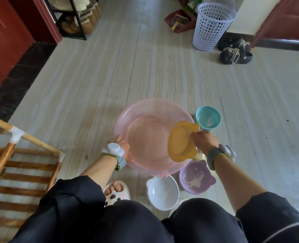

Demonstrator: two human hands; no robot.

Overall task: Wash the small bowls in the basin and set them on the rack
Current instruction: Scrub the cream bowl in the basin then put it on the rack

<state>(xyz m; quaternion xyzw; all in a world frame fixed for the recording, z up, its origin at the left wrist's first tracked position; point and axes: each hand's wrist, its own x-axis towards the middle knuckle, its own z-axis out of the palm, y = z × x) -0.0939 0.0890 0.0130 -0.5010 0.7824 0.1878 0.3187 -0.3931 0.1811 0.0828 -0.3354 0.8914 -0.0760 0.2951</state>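
- Yellow bowl (181,141) is held on edge over the right side of the pink basin (155,100), its underside turned to the camera and its rim pinched by the curled fingers of the right hand (203,140).
- The water lies just left of and below that hand, so only a short lowering is judged necessary.
- The basin's near-left rim is gripped by the left hand (122,143); only shallow water is seen inside.
- Residue is seen in the teal bowl (208,119), purple bowl (196,178) and white bowl (162,192), set on the floor beside the basin.
- The wooden rack (34,139) is nearer the left hand.
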